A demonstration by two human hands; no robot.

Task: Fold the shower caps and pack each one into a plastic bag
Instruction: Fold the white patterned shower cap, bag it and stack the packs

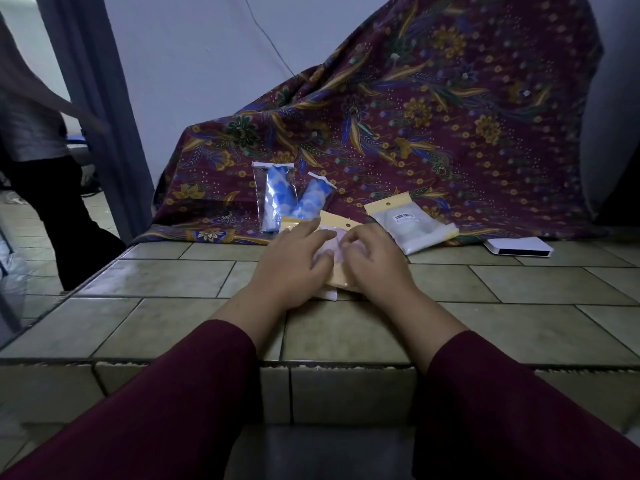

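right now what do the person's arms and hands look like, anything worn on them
Both arms wear long dark red sleeves, the left sleeve and the right sleeve, plain with no pattern or markings, ending partway along the forearms. The left hand and right hand are bare: no gloves and no watch visible. Rings cannot be ruled out in this dim light.

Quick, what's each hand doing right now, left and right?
Left hand: open, fingers resting flat on the yellow-edged plastic bag.
Right hand: fingers curled, pinching the pale shower cap at the same bag.
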